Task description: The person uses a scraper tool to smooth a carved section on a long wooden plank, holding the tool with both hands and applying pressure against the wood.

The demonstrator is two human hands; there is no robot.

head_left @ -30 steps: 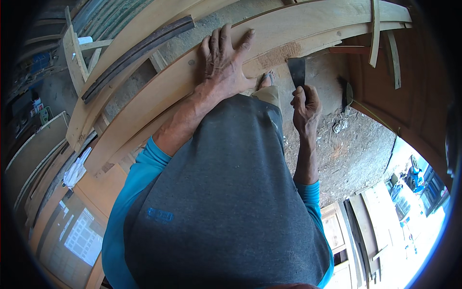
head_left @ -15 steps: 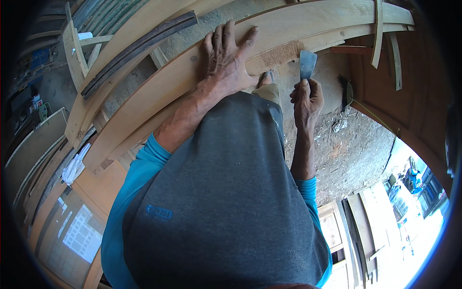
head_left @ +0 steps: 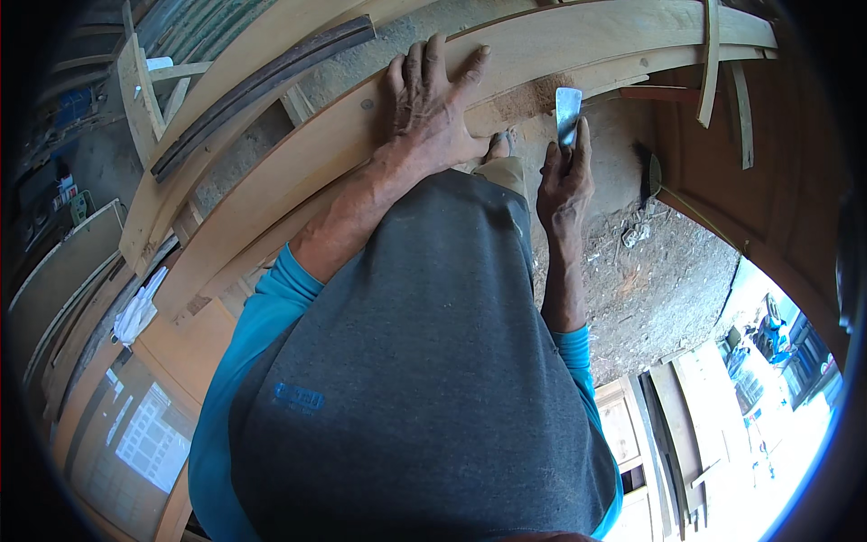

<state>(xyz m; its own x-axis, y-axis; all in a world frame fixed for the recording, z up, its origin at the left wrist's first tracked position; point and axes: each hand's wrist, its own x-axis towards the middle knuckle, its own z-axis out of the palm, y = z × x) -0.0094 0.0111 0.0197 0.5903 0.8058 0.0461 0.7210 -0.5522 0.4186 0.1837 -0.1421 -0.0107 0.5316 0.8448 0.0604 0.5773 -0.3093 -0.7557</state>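
Note:
Spread flat, my left hand presses on the long wooden board that runs across in front of me. My right hand grips a putty knife by its handle, its wide metal blade pointing away from me and catching the light. The blade stands close to the board's near edge, by a rough brownish patch of filler or bare wood. Whether the blade touches the board I cannot tell. Most of the handle is hidden by my fingers.
A dark strip of wood lies on another board at the left. Thin slats cross the board's right end, beside a brown wooden panel. A white cloth hangs at the left. Debris litters the dirt floor.
My right hand has shifted slightly left and turned, tilting the putty knife so its blade shines. It sits a little nearer the rough patch. My left hand has hardly moved.

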